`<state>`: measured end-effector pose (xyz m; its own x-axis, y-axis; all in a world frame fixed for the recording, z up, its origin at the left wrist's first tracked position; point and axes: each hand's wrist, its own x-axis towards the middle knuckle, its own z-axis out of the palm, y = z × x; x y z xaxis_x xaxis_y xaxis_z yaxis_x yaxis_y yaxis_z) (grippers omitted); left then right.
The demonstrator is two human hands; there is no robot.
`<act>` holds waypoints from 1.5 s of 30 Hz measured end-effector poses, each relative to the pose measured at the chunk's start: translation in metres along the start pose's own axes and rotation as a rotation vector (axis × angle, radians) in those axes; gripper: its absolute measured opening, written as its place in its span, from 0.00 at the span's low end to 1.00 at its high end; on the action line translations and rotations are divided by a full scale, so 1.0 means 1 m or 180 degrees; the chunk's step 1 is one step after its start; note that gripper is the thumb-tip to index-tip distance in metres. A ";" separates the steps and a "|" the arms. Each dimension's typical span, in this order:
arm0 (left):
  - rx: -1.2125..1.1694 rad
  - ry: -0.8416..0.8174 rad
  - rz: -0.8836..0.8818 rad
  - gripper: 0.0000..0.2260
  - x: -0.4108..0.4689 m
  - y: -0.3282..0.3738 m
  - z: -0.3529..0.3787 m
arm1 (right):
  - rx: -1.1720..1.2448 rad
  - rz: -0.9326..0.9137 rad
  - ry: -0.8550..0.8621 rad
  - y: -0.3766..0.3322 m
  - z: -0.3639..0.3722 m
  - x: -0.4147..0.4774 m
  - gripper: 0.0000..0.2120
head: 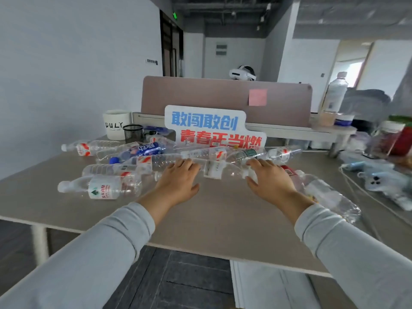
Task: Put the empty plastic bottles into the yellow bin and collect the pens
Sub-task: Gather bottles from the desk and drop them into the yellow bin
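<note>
Several empty clear plastic bottles lie on their sides across the beige table [218, 217]. One with a green-and-red label [100, 188] lies at the front left, a blue-labelled one [142, 151] further back, and a large crumpled one [327, 195] at the right under my right forearm. Between my hands lies a bottle with a white label [219, 170]. My left hand [178, 181] reaches forward, fingers straight, fingertips at the bottles. My right hand [269, 179] is spread, fingers touching that bottle's right end. No yellow bin and no pens can be seen.
A black mesh pen cup [133, 133] and a white DULY mug [117, 127] stand at the back left. A blue-and-red lettered sign [211, 128] leans on the desk divider [225, 97]. Cables, cluttered items and a tall upright bottle [334, 97] fill the right side.
</note>
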<state>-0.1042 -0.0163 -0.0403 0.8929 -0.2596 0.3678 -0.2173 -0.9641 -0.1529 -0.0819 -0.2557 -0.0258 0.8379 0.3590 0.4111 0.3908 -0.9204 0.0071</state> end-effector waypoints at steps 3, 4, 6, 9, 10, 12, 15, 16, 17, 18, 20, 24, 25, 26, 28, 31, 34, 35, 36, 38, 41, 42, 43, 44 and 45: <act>-0.0074 -0.0013 0.0242 0.21 0.018 0.033 0.006 | -0.0126 0.0266 -0.0048 0.030 -0.004 -0.015 0.21; -0.0124 -0.0020 0.0310 0.21 0.024 0.044 0.007 | -0.0140 0.0331 -0.0072 0.040 -0.005 -0.019 0.21; -0.0201 -0.0030 0.0440 0.21 0.033 0.065 0.011 | -0.0125 0.0440 -0.0071 0.058 -0.005 -0.030 0.21; -0.0269 -0.0079 0.0620 0.21 0.045 0.093 0.016 | -0.0106 0.0623 -0.0069 0.081 -0.006 -0.044 0.22; -0.0296 -0.0113 0.0684 0.22 0.048 0.101 0.017 | -0.0108 0.0687 -0.0081 0.089 -0.006 -0.048 0.23; -0.0361 -0.0204 0.0813 0.23 0.055 0.119 0.019 | -0.0095 0.0841 -0.0115 0.105 -0.007 -0.055 0.23; -0.0377 -0.0351 0.0991 0.25 0.065 0.143 0.022 | -0.0054 0.0998 -0.0137 0.124 -0.005 -0.063 0.24; -0.0387 -0.0422 0.1032 0.26 0.068 0.151 0.024 | -0.0042 0.1023 -0.0141 0.128 -0.004 -0.065 0.24; -0.0403 -0.0502 0.1059 0.26 0.071 0.158 0.026 | -0.0029 0.1037 -0.0140 0.132 -0.003 -0.066 0.23; -0.0404 -0.0591 0.1082 0.27 0.074 0.165 0.029 | -0.0020 0.1044 -0.0146 0.135 -0.002 -0.067 0.23; -0.0356 -0.0768 0.1148 0.28 0.081 0.176 0.037 | -0.0007 0.1029 -0.0138 0.139 0.000 -0.067 0.23; -0.0285 -0.1062 0.1251 0.28 0.089 0.186 0.054 | 0.0035 0.0968 -0.0058 0.144 0.003 -0.066 0.22; -0.0318 -0.1088 0.1243 0.28 0.090 0.187 0.057 | 0.0041 0.0950 -0.0032 0.145 0.005 -0.066 0.22; -0.0348 -0.1098 0.1221 0.28 0.090 0.188 0.059 | 0.0053 0.0931 -0.0004 0.145 0.006 -0.066 0.22; -0.0414 -0.1069 0.1122 0.27 0.090 0.188 0.062 | 0.0087 0.0880 0.0033 0.145 0.009 -0.068 0.22; -0.0434 -0.0915 0.0930 0.24 0.086 0.185 0.061 | 0.0140 0.0809 -0.0021 0.141 0.014 -0.069 0.24; -0.0429 -0.0702 0.0775 0.20 0.080 0.183 0.053 | 0.0198 0.0786 -0.0100 0.135 0.022 -0.068 0.25; -0.0437 -0.0661 0.0732 0.19 0.078 0.182 0.050 | 0.0220 0.0775 -0.0135 0.133 0.025 -0.067 0.26; -0.0443 -0.0630 0.0691 0.19 0.076 0.181 0.048 | 0.0247 0.0772 -0.0185 0.131 0.027 -0.067 0.27; -0.0413 -0.0523 0.0633 0.19 0.072 0.178 0.044 | 0.0262 0.0763 -0.0296 0.127 0.030 -0.066 0.30; -0.0213 -0.0245 0.0571 0.19 0.066 0.173 0.037 | 0.0155 0.0722 -0.0380 0.122 0.037 -0.064 0.33; -0.0161 -0.0139 0.0552 0.19 0.065 0.170 0.036 | 0.0124 0.0720 -0.0393 0.121 0.039 -0.064 0.33; -0.0135 0.0001 0.0555 0.18 0.065 0.167 0.034 | 0.0103 0.0733 -0.0399 0.119 0.041 -0.062 0.32; -0.0156 0.0214 0.0601 0.18 0.064 0.163 0.034 | 0.0085 0.0762 -0.0402 0.118 0.044 -0.061 0.31; -0.0193 0.0401 0.0697 0.19 0.064 0.159 0.031 | 0.0062 0.0800 -0.0391 0.116 0.046 -0.060 0.29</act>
<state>-0.0691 -0.1843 -0.0697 0.7666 -0.4638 0.4441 -0.4267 -0.8847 -0.1875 -0.0691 -0.3768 -0.0917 0.9489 0.1371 0.2842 0.1713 -0.9802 -0.0992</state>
